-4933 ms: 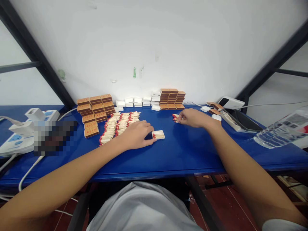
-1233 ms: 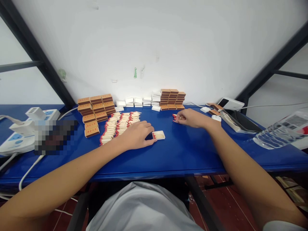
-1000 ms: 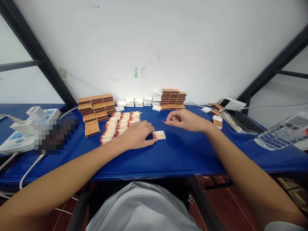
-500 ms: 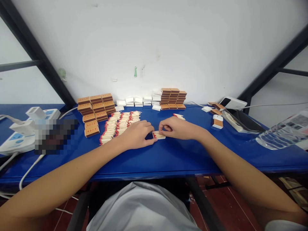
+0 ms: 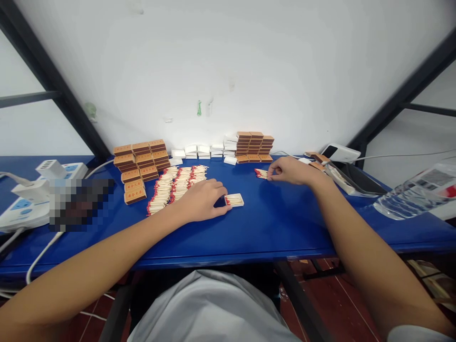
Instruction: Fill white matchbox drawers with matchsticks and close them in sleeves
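An open white matchbox tray lies on the blue table with red-tipped matches inside. Its left end sits between the thumb and fingers of my left hand. Farther back and to the right, my right hand has its fingertips pinched at the right end of a small bunch of matches; their red heads point left. Beside my left hand, long rows of matches are spread on the table, partly hidden by the hand and forearm.
Stacked brown matchboxes stand at the left, more matchbox sleeves against the wall. White trays line the wall between them. A power strip lies far left; a plastic-wrapped item and a white device are at right.
My right hand has left the tray and moved back and right to the small bunch of matches. My left hand has stayed at the tray's left end.
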{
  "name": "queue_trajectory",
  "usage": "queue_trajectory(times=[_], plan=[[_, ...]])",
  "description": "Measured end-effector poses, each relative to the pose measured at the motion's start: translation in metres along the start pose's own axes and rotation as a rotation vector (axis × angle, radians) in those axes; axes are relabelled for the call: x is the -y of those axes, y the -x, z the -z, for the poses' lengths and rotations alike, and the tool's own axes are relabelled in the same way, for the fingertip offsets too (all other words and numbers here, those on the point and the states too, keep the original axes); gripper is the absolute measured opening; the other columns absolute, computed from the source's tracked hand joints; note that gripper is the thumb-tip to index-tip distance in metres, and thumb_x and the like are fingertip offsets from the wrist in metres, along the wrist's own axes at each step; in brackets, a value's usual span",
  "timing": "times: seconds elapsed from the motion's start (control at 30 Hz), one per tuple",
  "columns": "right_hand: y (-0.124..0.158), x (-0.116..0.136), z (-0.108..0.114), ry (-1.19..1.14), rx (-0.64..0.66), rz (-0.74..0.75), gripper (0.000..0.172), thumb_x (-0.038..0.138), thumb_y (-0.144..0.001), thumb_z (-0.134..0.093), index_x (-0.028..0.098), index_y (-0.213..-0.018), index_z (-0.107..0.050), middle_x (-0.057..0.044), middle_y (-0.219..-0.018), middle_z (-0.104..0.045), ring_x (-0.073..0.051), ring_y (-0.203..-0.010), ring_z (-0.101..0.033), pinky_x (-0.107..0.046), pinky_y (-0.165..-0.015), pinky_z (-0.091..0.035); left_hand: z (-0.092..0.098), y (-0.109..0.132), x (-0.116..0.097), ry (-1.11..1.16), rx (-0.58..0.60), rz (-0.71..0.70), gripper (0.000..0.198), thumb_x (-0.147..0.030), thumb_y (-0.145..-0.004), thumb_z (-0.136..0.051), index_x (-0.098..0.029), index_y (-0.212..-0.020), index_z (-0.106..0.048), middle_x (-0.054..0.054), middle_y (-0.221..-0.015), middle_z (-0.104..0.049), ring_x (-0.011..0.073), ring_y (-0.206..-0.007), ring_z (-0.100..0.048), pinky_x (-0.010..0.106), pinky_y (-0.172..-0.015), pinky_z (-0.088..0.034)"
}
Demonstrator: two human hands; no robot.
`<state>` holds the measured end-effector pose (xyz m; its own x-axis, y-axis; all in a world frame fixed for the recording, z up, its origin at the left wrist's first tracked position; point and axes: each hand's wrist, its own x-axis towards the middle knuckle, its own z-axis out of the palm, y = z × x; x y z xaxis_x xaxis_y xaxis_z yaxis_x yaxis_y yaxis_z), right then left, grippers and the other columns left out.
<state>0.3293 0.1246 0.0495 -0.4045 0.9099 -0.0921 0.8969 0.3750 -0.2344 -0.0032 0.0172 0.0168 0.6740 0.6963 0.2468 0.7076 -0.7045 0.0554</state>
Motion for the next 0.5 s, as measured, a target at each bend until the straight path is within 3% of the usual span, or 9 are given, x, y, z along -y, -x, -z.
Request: queue_trajectory(times=[0.23, 0.5], plan=[[-0.003, -0.001, -0.006, -0.01, 0.039, -0.004, 0.012, 0.026, -0.083, -0.071, 0.02, -0.087, -0.081, -0.008, -0.092, -0.081, -0.023, -0.081, -0.07, -0.032, -0.071, -0.049, 0.001, 0.0, -0.001, -0.001, 0.004, -0.002, 0.026, -0.044, -0.102, -0.068, -0.019, -0.105, -0.074, 0.008, -0.099, -0.073, 0.0264, -0.098, -0.069, 0.038, -0.085, -0.053], [-0.005, 0.004, -0.012, 0.015, 0.015, 0.082, 0.017, 0.03, -0.088, -0.067, 0.018, -0.093, -0.078, -0.008, -0.088, -0.079, -0.02, -0.073, -0.065, -0.031, -0.068, -0.043, 0.003, -0.001, -0.002, -0.003, 0.017, 0.01, 0.026, -0.044, -0.102, -0.069, -0.018, -0.106, -0.074, 0.007, -0.099, -0.073, 0.0264, -0.098, -0.069, 0.038, -0.083, -0.052]])
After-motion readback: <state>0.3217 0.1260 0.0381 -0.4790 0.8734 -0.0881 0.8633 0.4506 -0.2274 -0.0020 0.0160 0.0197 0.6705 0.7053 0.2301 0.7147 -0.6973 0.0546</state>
